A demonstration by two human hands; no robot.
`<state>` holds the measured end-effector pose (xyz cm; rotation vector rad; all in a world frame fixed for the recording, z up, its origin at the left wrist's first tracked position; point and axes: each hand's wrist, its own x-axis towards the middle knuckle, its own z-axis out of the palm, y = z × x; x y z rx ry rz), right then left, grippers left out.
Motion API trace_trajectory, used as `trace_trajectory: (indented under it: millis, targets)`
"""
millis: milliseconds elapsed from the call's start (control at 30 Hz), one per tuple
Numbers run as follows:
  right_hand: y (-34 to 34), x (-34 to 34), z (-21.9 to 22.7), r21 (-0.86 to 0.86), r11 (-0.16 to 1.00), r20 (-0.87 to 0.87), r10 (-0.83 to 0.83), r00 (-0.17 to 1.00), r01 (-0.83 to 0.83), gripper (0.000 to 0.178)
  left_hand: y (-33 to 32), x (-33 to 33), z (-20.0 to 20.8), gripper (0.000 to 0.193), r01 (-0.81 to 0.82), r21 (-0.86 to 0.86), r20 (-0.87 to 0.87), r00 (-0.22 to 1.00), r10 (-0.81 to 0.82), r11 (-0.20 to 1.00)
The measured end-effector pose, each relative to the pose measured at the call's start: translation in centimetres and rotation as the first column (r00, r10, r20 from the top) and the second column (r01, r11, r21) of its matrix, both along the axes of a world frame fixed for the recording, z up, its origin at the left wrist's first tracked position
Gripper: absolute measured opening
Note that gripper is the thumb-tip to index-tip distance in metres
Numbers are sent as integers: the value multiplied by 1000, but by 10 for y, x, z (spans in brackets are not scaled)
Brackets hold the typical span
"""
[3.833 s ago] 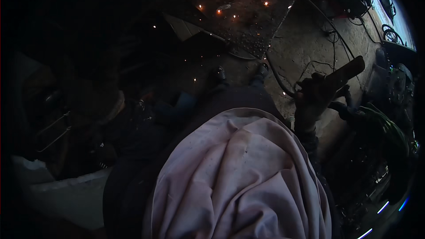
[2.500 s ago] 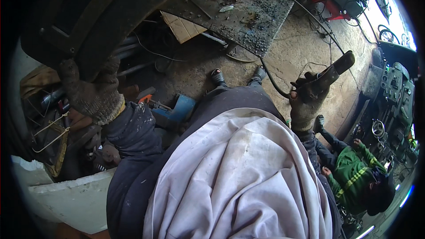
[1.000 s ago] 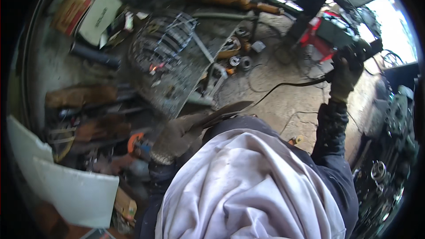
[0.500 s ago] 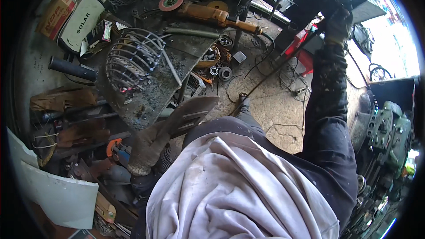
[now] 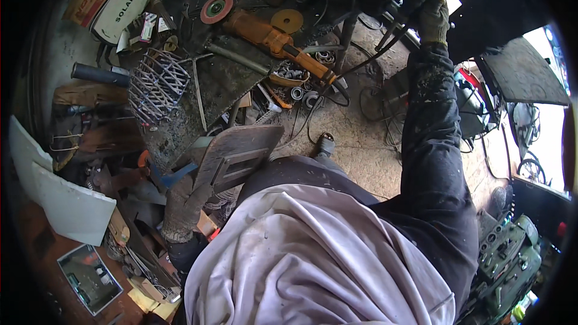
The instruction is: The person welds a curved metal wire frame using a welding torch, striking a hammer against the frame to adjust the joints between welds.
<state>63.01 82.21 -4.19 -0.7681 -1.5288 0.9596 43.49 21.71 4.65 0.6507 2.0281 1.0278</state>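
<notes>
My left hand [image 5: 182, 204], in a grey knit glove, is closed around the edge of a brown hand-held welding shield [image 5: 238, 147] with a rectangular window frame. The shield is tilted in front of my left thigh. At the far upper right my right hand [image 5: 435, 19], also gloved, reaches out with its fingers closed on something dark that I cannot make out. A dark cable [image 5: 385, 48] passes near that hand. Left of the shield, a rounded cage of welded metal rods [image 5: 159, 84] rests on the dark metal worktable [image 5: 226, 87].
An orange angle grinder [image 5: 265, 33] with a flap disc lies on the worktable, beside a loose brown disc [image 5: 286, 21]. Bearings [image 5: 310, 99] and cables lie on the floor. A dark plate [image 5: 494, 15] stands right of my hand; a greenish machine [image 5: 509, 253] is at lower right.
The view has shifted to the right. My right hand has moved left, away from the dark plate it was in front of. My left hand keeps hold of the welding shield.
</notes>
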Motion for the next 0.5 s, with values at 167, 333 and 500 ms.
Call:
trace_trajectory:
  millis: [167, 333, 500]
  targets:
    - [10, -5, -44, 33, 999, 70, 8, 998, -11, 57, 24, 8, 6, 34, -45, -5, -70, 997, 45, 999]
    - [21, 6, -63, -110, 994, 128, 4, 992, 10, 61, 38, 0, 6, 36, 10, -8, -131, 991, -11, 1000]
    - [20, 3, -75, -157, 988, 131, 23, 991, -2, 58, 50, -3, 10, 38, -53, 22, -25, 998, 54, 998]
